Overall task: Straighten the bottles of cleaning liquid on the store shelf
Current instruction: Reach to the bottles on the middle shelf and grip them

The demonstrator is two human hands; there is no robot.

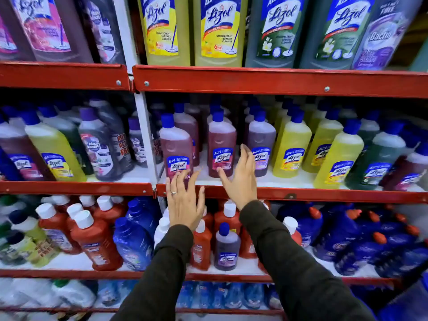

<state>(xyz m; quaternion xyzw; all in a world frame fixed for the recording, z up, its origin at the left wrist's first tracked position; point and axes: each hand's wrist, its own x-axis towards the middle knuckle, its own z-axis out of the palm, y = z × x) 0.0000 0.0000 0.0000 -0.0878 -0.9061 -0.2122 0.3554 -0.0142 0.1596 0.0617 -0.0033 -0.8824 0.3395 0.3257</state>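
Red metal shelving (301,193) fills the view, and both hands are up at the middle tier, in front of the plastic bottles of cleaning liquid. The left hand (184,200), with a ring on one finger, is spread wide, fingers splayed, its fingertips (183,176) overlapping the lower label of the reddish-pink bottle with the blue cap (174,144) at the front left of this bay. Whether they actually touch it I cannot tell; nothing is gripped, the hand is plainly loose. The right hand (239,179) is loose too, palm turned inward, thumb stretched toward the base of the second reddish-pink blue-capped bottle (222,147), fingers raised between that bottle and the purple-tinted bottle (261,144) just beside it. It holds nothing. Both reddish-pink bottles stand upright near the front edge of the white shelf board, labels facing out. To the right, the yellow blue-capped bottles (291,147) lean in a slanted row, and the dark green bottle (372,163) beyond them tilts as well. Dark long sleeves (289,262) cover both forearms. Above, large yellow bottles (164,31) and large green bottles (275,31) line the top tier. Below, red-brown bottles with white caps (97,237) and dark blue bottles with orange caps (370,237) crowd the lower shelf, many of them leaning.
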